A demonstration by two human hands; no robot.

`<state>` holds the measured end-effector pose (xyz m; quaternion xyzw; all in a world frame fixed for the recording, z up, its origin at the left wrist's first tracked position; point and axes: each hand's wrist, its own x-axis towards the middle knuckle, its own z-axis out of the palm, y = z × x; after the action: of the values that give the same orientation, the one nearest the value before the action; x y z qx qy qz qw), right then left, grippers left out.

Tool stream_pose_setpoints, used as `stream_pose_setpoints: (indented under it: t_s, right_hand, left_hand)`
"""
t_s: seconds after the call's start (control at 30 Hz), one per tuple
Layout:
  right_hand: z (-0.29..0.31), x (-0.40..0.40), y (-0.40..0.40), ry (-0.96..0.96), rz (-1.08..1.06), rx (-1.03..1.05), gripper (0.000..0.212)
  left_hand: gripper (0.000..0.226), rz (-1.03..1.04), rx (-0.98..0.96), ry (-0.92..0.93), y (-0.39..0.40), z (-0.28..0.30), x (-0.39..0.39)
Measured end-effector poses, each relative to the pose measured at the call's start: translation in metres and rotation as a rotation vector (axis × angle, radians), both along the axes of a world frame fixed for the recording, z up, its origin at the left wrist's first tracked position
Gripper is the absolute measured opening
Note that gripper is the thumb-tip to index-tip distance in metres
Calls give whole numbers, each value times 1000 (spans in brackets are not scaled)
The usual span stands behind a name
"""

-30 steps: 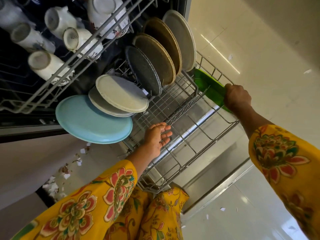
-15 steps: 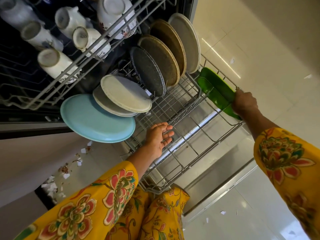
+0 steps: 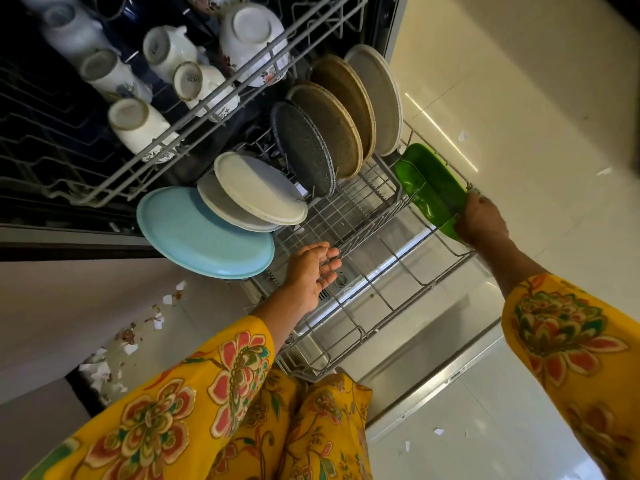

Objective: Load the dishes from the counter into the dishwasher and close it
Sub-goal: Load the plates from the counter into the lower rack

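Fingers [image 3: 472, 221] of our right hand [image 3: 482, 221] curl round the near end of the green dish [image 3: 429, 183], gripping it at the right edge of the lower rack [image 3: 381, 303]. That dish sits tilted w/ its far end just beside the pale plate [image 3: 379, 98], and rack wires cross in front of it. Our left hand [image 3: 310, 273] hangs over the rack's front-left part, palm up, fingers relaxed & nearly straight, holding nothing; it's just beside the blue plate [image 3: 204, 233] but we can't tell if it touches the wire.

Lower rack is pulled out over the open dishwasher door [image 3: 426, 344]. Left row, front to back: blue plate, grey plate [image 3: 221, 202], white plate [image 3: 259, 188], each leaning on the next. Right row stands on edge: dark speckled plate [image 3: 303, 147], 2 brown plates [image 3: 329, 126], then the pale one at the back.

Upper rack [image 3: 207, 109] is out too, carrying upturned white mugs [image 3: 138, 123] and a flowered bowl [image 3: 254, 46].

Yellow floral sleeves [image 3: 568, 337] cover both arms. Cream floor tiles [image 3: 519, 98] lie to the right w/ small white scraps [image 3: 438, 431] scattered on them.
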<state>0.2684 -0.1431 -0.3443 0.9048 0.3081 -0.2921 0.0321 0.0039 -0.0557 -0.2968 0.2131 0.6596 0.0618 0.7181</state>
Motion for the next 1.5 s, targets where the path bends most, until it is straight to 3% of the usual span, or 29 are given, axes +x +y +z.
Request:
stream_pose_setpoints:
  t_s: [0.43, 0.63, 0.83, 1.4, 1.5]
  right_hand:
    - [117, -111, 8, 210, 191, 232, 34]
    - [171, -176, 1, 249, 284, 288, 28]
    - [236, -244, 15, 308, 383, 317, 27]
    - [361, -511, 93, 515, 728, 495, 27]
    - [378, -565, 107, 551, 782, 542, 19]
  left_hand:
    - [17, 53, 69, -102, -23, 90, -10]
    - [25, 176, 83, -134, -41, 146, -49]
    - [12, 369, 169, -155, -44, 203, -114]
    - [21, 884, 539, -159, -20, 336, -371]
    - [19, 945, 586, -154, -9, 346, -420]
